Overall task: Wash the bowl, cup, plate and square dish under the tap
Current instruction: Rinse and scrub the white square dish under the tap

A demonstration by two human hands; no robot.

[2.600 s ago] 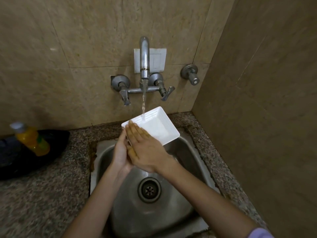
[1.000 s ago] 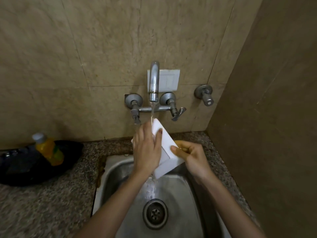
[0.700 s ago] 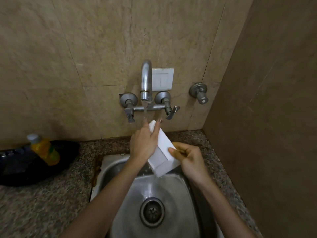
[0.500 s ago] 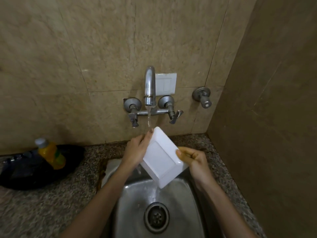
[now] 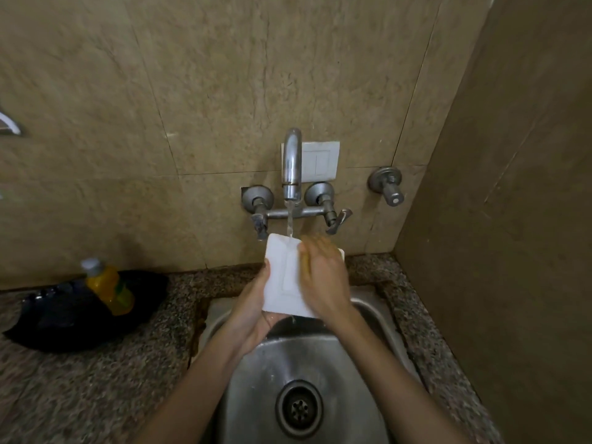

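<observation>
A white square dish (image 5: 283,277) is held over the steel sink (image 5: 378,318), its underside facing me, under the running tap (image 5: 291,165). Water falls onto its top edge and drips off the bottom. My left hand (image 5: 256,302) grips the dish from below and along its left edge. My right hand (image 5: 322,277) lies flat on the right half of the underside, fingers spread and blurred. The bowl, cup and plate are not in view.
A yellow bottle (image 5: 107,286) lies on a black dish (image 5: 64,318) on the speckled granite counter (image 5: 96,386) to the left. Tap handles (image 5: 333,216) and a wall valve (image 5: 387,184) stick out above the sink. A wall closes the right side.
The dish has turned from a tilted diamond to squarer under the stream. My right hand moved from its right edge onto the underside, and my left hand dropped to its lower left.
</observation>
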